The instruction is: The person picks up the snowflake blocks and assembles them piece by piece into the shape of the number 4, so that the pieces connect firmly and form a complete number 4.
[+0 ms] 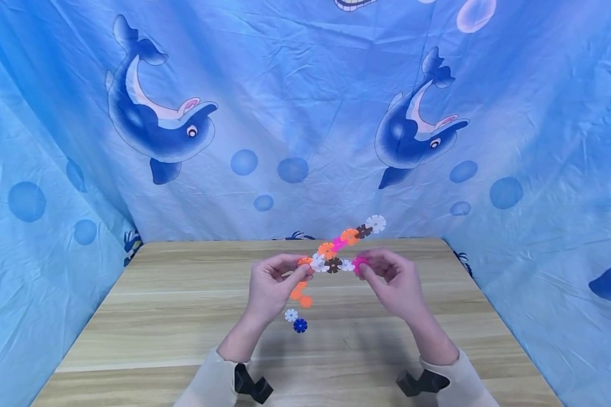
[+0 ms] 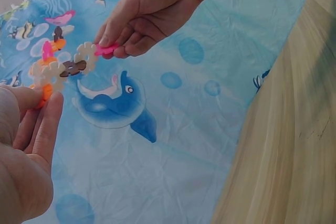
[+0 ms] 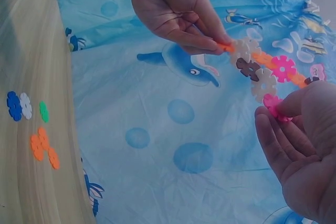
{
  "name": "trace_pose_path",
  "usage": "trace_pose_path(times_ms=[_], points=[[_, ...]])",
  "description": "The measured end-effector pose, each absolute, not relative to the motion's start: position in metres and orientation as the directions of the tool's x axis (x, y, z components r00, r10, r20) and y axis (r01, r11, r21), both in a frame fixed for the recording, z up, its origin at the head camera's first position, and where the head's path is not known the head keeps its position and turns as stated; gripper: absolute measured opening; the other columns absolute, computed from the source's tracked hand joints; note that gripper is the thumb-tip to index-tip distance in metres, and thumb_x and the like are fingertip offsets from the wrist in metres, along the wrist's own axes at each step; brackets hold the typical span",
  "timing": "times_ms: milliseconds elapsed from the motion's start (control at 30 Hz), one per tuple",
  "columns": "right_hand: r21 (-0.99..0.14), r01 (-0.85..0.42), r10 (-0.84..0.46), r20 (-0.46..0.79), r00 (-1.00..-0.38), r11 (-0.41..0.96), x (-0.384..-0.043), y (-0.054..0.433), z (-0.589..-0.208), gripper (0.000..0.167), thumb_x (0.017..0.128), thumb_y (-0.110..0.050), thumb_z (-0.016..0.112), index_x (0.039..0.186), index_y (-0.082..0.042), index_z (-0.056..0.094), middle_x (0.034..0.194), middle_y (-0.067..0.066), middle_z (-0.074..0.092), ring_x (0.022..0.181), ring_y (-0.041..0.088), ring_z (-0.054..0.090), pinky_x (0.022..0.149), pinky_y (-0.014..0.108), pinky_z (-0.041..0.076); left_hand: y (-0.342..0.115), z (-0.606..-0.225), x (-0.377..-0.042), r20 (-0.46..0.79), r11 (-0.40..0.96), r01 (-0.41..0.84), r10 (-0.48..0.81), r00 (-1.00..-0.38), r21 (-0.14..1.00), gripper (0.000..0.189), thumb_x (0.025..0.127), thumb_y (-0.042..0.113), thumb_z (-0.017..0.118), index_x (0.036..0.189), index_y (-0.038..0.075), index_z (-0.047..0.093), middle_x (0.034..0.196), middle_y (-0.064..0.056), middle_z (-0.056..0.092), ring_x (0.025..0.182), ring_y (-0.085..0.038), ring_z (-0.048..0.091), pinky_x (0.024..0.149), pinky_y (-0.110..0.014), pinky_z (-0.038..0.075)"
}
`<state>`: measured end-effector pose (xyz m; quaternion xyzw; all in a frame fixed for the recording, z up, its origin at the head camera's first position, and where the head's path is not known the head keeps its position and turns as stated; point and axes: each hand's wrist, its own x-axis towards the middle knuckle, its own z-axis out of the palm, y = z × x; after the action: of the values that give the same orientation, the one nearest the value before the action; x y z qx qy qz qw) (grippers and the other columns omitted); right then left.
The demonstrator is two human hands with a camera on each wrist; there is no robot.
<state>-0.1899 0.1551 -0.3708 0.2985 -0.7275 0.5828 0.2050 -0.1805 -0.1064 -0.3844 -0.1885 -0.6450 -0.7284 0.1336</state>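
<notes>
Left hand is pinching the orange disc, right hand is pinching the pink disc. Disc chain is spanning between them, above the counter.

Risk: hands are gripping only end pieces, so uneven pull or twist could be popping a slot joint, likely around the brown disc. Side branch is jutting out unsupported near the left hand; its leverage could be loosening that joint. Dropped bits could be scattering among the loose orange discs, blue disc, white disc and green disc.

Materials: discs are looking like thin plastic, round, rims notched. Counter is showing wood grain; backdrop is creasing like fabric.
</notes>
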Motion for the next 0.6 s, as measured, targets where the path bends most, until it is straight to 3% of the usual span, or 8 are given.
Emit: trace_pose_path(times_ms=[200,600], points=[[-0.712,-0.689,-0.208,0.659,-0.723,0.138,-0.1903,0.1561,-0.3711,0.019,0.093,0.014,0.071,0.109,0.006,0.075,0.092,0.022,0.078,0.079,0.009,0.076,0.072,0.026,0.066,-0.1086,-0.3836,-0.1819,0.401,-0.119,0.393,0.053,-0.914,0.912,0.017,0.094,0.001,0.078,0.110,-0.005,0.077,0.105,-0.025,0.080,0.081,-0.014,0.081,0.082,-0.034,0.067],[-0.697,-0.694,-0.217,0.661,-0.719,0.179,-0.1944,0.1571,-0.3714,0.017,0.090,0.015,0.073,0.105,0.007,0.077,0.094,0.026,0.079,0.079,0.004,0.077,0.071,0.025,0.066,-0.1090,-0.3824,-0.1854,0.356,-0.099,0.348,0.071,-0.932,0.932,0.016,0.094,0.000,0.077,0.109,-0.007,0.077,0.102,-0.028,0.078,0.080,-0.012,0.080,0.082,-0.032,0.067]])
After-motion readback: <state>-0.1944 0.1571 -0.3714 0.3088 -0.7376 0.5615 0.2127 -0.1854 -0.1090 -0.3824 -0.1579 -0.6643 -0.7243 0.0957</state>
